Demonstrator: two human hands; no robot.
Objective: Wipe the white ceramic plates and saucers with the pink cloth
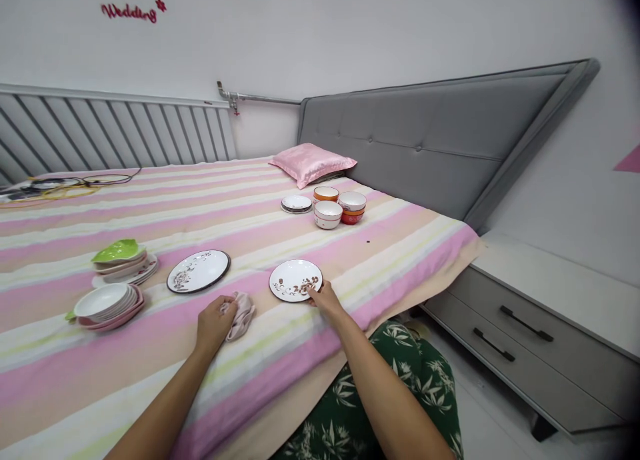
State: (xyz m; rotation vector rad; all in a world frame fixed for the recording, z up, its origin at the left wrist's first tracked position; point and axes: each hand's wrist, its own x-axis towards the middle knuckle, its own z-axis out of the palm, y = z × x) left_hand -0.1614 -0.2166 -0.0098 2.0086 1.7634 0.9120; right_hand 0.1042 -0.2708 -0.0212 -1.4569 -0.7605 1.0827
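Striped bedspread [240, 193]: right hand [326, 301] pinches face-up plate [295, 278], flowers [306, 287] mostly rightward; left hand [215, 321] clutches cloth [243, 319]

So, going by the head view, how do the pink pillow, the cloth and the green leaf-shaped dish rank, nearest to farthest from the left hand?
1. Cloth: in the left hand.
2. Green leaf-shaped dish: off to the left.
3. Pink pillow: far back, beside the gray headboard.

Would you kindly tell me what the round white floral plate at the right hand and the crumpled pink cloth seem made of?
Plate: probably glazed ceramic, perhaps melamine, given its smooth white face.
Cloth: soft, seemingly matte fabric, judging by folds; fibre unclear.
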